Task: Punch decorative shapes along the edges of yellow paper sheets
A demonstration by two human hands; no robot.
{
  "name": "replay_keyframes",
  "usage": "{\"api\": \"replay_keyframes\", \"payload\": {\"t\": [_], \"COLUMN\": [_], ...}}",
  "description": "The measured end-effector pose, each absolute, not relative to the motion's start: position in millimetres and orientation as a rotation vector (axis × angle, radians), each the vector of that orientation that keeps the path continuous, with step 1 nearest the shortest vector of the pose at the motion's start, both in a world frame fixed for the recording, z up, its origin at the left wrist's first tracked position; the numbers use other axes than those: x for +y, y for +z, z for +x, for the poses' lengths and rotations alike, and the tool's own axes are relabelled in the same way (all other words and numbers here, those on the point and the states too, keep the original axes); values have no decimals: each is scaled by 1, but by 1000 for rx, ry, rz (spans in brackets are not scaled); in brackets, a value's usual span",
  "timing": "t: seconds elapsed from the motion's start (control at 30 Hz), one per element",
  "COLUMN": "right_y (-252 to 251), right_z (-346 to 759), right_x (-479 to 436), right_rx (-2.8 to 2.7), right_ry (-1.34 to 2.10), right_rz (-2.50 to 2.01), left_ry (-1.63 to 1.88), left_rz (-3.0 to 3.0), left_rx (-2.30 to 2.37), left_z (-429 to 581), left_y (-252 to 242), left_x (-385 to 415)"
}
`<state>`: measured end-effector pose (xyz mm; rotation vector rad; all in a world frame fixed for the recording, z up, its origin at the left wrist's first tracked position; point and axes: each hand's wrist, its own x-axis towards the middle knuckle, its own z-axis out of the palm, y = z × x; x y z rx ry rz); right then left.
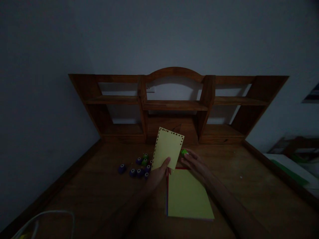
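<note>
My left hand [161, 169] pinches the lower edge of a pale yellow paper card [167, 147], thumb on top, and holds it up at a tilt. Small dark punched shapes run along the card's left and top edges and the upper part of its right edge. Just right of the card, my right hand [193, 161] is closed around a small green craft punch [183, 152]. Card and punch look slightly apart. Below both hands lies a stack of coloured paper [189, 199], with a yellow sheet uppermost and red showing at its edge.
Several purple and green craft punches [139, 172] stand left of my left hand, one purple punch [122, 168] apart from them. A wooden shelf unit [174, 105] rises at the desk's back. A white cable [54, 211] loops at the lower left. Raised edges border the wooden desk [94, 186].
</note>
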<state>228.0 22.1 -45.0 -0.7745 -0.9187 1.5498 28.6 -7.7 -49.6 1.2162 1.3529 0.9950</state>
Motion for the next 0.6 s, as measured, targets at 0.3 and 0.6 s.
{"api": "replay_keyframes", "payload": {"t": [0.3, 0.6], "right_y": [-44, -38], "right_z": [231, 234], "right_x": [24, 24], "right_rx": [-1000, -1070], "right_ry": [1489, 1456], "right_rz": [-821, -869], "left_ry": [889, 1211], "left_rz": [1233, 1019], "left_rx": [1419, 1267], "left_z": [28, 30], "left_y": [-33, -43], "left_x": [-20, -14]}}
